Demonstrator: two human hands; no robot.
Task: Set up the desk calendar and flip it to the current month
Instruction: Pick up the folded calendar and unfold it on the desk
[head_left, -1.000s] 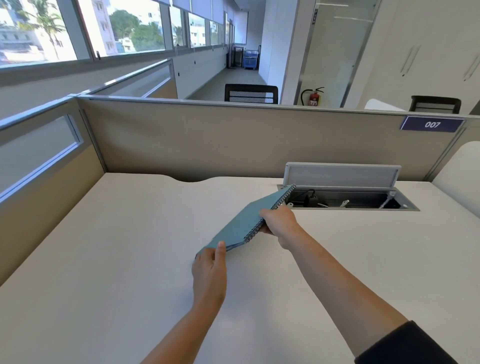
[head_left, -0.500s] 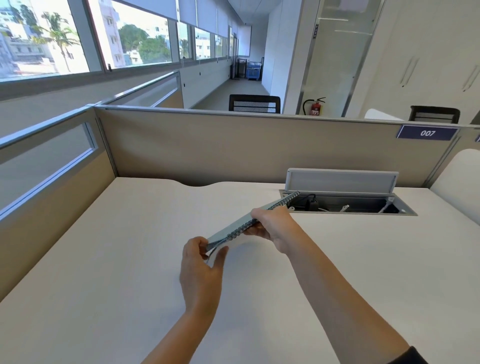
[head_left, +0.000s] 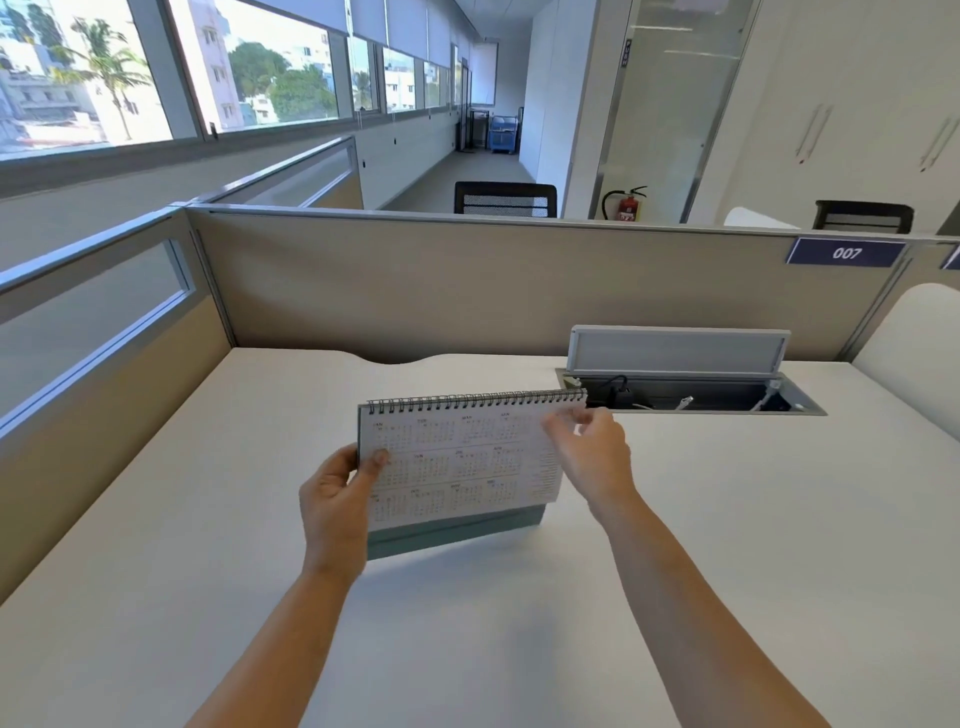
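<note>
The desk calendar (head_left: 467, 462) stands upright above the white desk (head_left: 727, 545), spiral binding on top, a white year-overview page facing me and a teal base showing along its bottom edge. My left hand (head_left: 337, 499) grips its left edge, thumb on the front page. At the upper right corner, my right hand (head_left: 592, 452) pinches the page just under the spiral.
An open cable tray (head_left: 691, 397) with plugs and wires is sunk into the desk behind the calendar, its grey lid (head_left: 675, 351) raised. Beige partition walls (head_left: 467, 286) close the desk at the back and left. A white rounded panel (head_left: 914, 338) stands at the right.
The calendar was tilted, its teal cover up, held edge-on between both hands. It has turned upright to face me with the white year page showing, and my right hand moved to its top right corner.
</note>
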